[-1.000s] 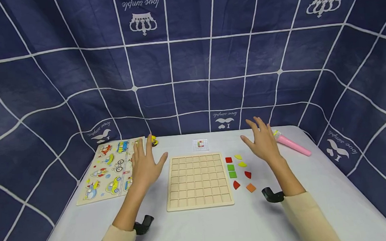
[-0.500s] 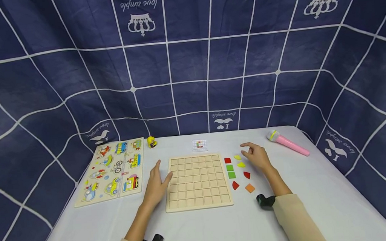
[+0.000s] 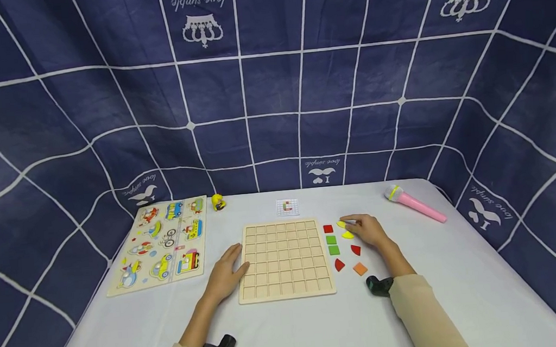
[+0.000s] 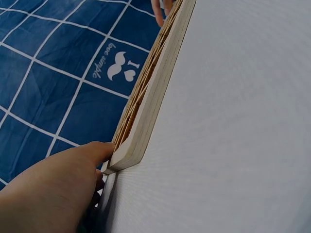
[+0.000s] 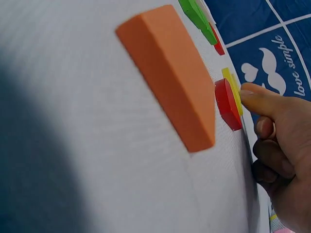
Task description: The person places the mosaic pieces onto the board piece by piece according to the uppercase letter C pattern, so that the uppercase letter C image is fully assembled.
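Observation:
My left hand (image 3: 225, 274) rests at the left edge of a wooden grid board (image 3: 285, 260), thumb on its rim and the other fingers beside the edge. In the left wrist view the thumb (image 4: 99, 151) lies by a corner of the board. Right of the board, my right hand (image 3: 369, 230) pinches the farther of two yellow curved pieces (image 3: 341, 224), which is partly covered by the fingertips. The nearer yellow piece (image 3: 348, 235) lies just below the fingers. A red piece (image 5: 228, 104) stands close in the right wrist view.
Beside the board lie a red square (image 3: 328, 229), two green squares (image 3: 333, 250), two red fan shapes (image 3: 339, 265) and an orange piece (image 3: 360, 269). A small pattern card (image 3: 288, 207), yellow figurine (image 3: 218, 202), picture puzzle (image 3: 158, 245) and pink toy microphone (image 3: 418, 205) lie around.
Both hands have come down from above the table. The left has moved right to the board's edge; the right has reached the yellow pieces, its fingers drawing together.

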Demonstrator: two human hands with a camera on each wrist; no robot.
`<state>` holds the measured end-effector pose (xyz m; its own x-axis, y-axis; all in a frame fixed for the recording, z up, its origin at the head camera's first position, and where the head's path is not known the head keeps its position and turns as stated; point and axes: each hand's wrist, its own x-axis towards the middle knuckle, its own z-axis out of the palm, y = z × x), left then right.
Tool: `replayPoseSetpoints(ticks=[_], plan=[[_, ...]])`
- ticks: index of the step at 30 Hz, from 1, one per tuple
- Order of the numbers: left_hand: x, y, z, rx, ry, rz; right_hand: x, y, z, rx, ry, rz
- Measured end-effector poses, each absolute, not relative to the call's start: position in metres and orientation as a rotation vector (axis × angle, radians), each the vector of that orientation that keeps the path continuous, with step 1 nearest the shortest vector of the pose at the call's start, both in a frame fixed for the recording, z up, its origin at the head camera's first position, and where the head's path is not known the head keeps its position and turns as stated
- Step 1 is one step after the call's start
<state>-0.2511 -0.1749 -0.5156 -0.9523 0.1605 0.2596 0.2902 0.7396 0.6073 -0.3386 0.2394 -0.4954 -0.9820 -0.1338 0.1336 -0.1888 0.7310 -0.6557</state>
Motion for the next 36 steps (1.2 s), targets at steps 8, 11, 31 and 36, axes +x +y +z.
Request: replayPoseSetpoints(ticks=[8,11,31,36], plan=[[-0.2509,-0.1749,-0.5152,-0.361,-2.762,-0.991,-0.3416,0.237,-0.4975,0.198,-2.839,0.984],[-0.2504,-0.175,-0.5159,-0.362,-2.76,-0.99,-0.3424,0.2362,-0.4968,0.141,-2.861,0.96],[-0.2505,-0.1751,-0.5158,-0.379,-2.75,-0.961,-0.348,0.2383,-0.4928,0.22,-2.907,0.948],[-0.2513,-0.1755,-0.5165,-0.374,-2.76,-0.947,-0.3443,0.244,-0.4932,0.216,-2.883,1.025]])
